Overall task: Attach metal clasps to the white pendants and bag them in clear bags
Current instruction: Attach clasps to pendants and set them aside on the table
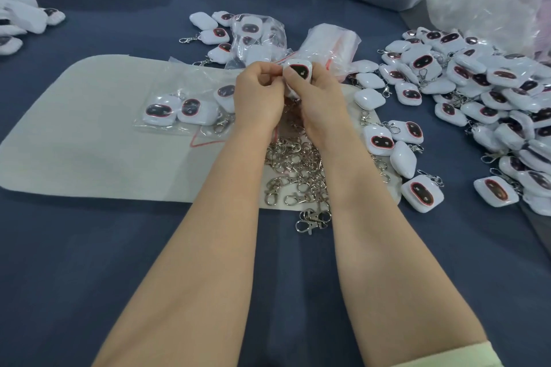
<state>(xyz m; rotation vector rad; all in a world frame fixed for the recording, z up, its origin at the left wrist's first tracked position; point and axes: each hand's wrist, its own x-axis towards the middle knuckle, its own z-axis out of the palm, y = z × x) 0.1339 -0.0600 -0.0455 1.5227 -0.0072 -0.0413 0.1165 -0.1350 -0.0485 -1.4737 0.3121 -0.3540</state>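
Both hands meet above the far edge of a pale mat that lies on the blue surface. The right hand grips one white pendant, its dark, red-rimmed face turned up. The thumb presses on the lower left of that face and the other fingers curl round behind it. The left hand touches the right, its fingers curled and the tips pinching at the pendant's upper left edge; whether a clasp sits between them cannot be told. Below the wrists a loose pile of metal clasps spreads over the mat's near right corner and onto the surface. To the left on the mat lie bagged pendants. Just beyond the hands sits a stack of clear bags, and a large heap of pendants fills the right side.
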